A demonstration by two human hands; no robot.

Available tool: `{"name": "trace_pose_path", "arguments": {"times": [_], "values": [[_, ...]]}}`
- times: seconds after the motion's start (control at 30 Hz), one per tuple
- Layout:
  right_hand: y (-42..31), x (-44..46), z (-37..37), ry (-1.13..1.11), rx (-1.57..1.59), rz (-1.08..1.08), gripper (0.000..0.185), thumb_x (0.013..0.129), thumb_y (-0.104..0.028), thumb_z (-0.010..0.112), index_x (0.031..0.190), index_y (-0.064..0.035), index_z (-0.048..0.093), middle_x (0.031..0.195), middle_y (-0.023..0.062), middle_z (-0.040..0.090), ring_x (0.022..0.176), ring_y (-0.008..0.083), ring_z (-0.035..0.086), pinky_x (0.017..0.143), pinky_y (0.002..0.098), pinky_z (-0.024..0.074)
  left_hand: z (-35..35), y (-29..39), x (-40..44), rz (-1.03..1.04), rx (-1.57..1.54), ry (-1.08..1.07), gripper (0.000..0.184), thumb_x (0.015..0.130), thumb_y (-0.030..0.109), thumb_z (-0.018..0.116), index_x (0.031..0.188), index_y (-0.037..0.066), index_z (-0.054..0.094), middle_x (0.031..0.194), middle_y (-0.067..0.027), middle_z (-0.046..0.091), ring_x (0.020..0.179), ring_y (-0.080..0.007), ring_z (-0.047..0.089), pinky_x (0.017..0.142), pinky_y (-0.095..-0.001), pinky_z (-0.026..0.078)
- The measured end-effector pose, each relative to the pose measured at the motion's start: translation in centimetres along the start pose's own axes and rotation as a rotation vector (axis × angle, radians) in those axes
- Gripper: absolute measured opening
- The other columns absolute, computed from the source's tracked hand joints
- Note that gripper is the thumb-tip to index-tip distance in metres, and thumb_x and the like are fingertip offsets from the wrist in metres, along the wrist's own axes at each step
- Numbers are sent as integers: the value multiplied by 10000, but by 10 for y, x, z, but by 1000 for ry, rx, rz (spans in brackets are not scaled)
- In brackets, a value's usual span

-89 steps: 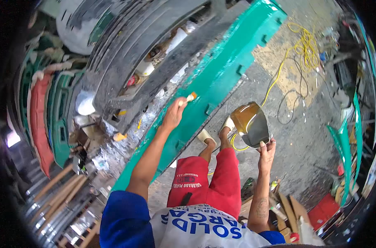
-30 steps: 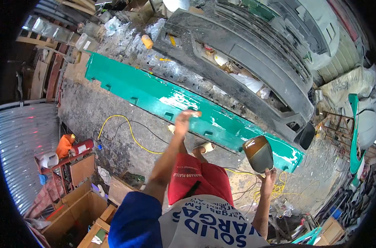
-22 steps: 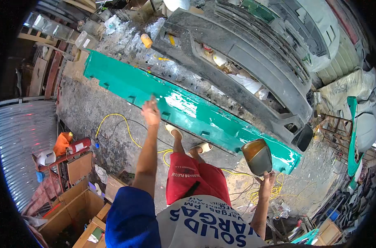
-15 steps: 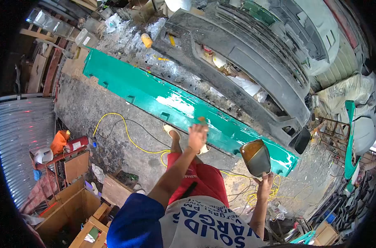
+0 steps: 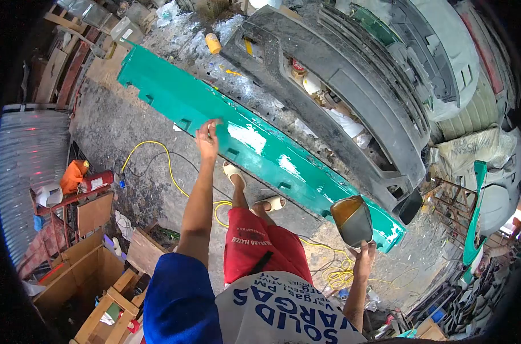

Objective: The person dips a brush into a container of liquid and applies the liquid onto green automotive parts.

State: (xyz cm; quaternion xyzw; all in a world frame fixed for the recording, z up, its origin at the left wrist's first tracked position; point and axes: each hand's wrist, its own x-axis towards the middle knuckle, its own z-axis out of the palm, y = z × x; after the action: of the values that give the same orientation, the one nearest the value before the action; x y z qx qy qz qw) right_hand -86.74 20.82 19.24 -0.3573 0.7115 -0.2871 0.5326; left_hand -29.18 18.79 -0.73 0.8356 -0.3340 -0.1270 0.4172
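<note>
A long green panel [image 5: 197, 103], with white patches and small notches along its near edge, lies diagonally across the floor ahead of me. My left hand [image 5: 207, 139] is over its near edge, left of the white patches. Its fingers are closed around a small tan thing, too blurred to name. My right hand [image 5: 363, 252] grips the near end of a dark grey, rounded shell [image 5: 356, 227], which looks like a side mirror housing. Brown material covers the shell's upper left part. The shell is held above the panel's right end.
Beyond the panel lies a large grey bumper [image 5: 352, 86]. A yellow cable [image 5: 157, 143] runs over the floor to a coil [image 5: 340, 274] near my right arm. An orange-topped can [image 5: 213, 43] lies at the back. Wooden boxes [image 5: 94, 275] stand at lower left.
My left hand has moved left along the panel, away from its middle. My right hand still holds the shell in about the same place. My view has shifted slightly.
</note>
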Motion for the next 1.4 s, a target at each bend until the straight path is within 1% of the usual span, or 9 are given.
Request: {"name": "trace_pose_path", "arguments": {"times": [0.13,0.2,0.4,0.63,0.83,0.9,1.0,1.2,1.4], "values": [[3,11,17,-6,-39,-4,430,926,-287,575,1243,-38,424,1203,105,478,1114,250,547,794,439,579,27,10,-47,273,594,-23,231,950,225,477,1094,152,642,990,-99,578,979,-356,488,804,-576,371],[-2,17,29,-40,-15,-12,431,923,-283,587,1236,-40,417,1203,105,483,1115,255,549,787,434,582,49,45,-100,409,492,-110,303,784,151,582,1082,117,624,1062,-133,572,1026,-358,487,823,-562,376],[-18,33,55,-97,39,23,561,889,-239,657,1320,-44,356,1234,120,461,1120,246,511,778,400,593,85,108,-179,235,-23,-397,218,902,154,541,1074,121,671,1014,-84,653,963,-293,537,825,-475,402],[-49,33,92,-119,-83,-66,424,921,-319,598,1203,-55,422,1214,93,465,1104,215,524,784,398,573,33,0,-44,85,-246,-222,240,947,28,455,1009,112,671,924,-74,708,783,-199,635,848,-351,420],[-63,30,133,-106,-25,-44,408,915,-332,605,1179,-64,444,1169,90,520,1067,205,549,773,397,574,-46,-44,64,-53,-251,-52,210,938,117,500,1052,137,676,904,-83,683,830,-261,622,832,-459,448],[-67,29,145,-87,-13,-39,411,913,-335,607,1177,-63,447,1166,93,529,1064,206,556,770,400,575,-64,-17,70,78,310,179,251,945,148,491,1149,103,629,1061,-126,632,1008,-322,563,853,-554,424],[-74,32,162,-151,56,-26,464,911,-307,613,1223,-42,395,1225,111,450,1130,250,518,814,439,573,-4,-69,10,185,523,-187,422,860,163,547,1277,96,550,1119,-157,572,1096,-409,481,877,-653,375],[-85,29,192,-87,24,-43,406,918,-338,606,1172,-60,455,1193,109,548,1080,221,574,775,427,579,30,49,-93,264,6,-464,335,753,51,608,1064,168,651,990,-72,624,993,-306,507,821,-497,370],[-95,25,207,-82,9,-75,411,921,-369,604,1159,-67,457,1187,102,554,1087,222,572,768,435,579,-4,-41,27,79,-589,-393,338,782,-93,489,986,93,683,924,-75,685,833,-206,619,736,-336,469]]}}
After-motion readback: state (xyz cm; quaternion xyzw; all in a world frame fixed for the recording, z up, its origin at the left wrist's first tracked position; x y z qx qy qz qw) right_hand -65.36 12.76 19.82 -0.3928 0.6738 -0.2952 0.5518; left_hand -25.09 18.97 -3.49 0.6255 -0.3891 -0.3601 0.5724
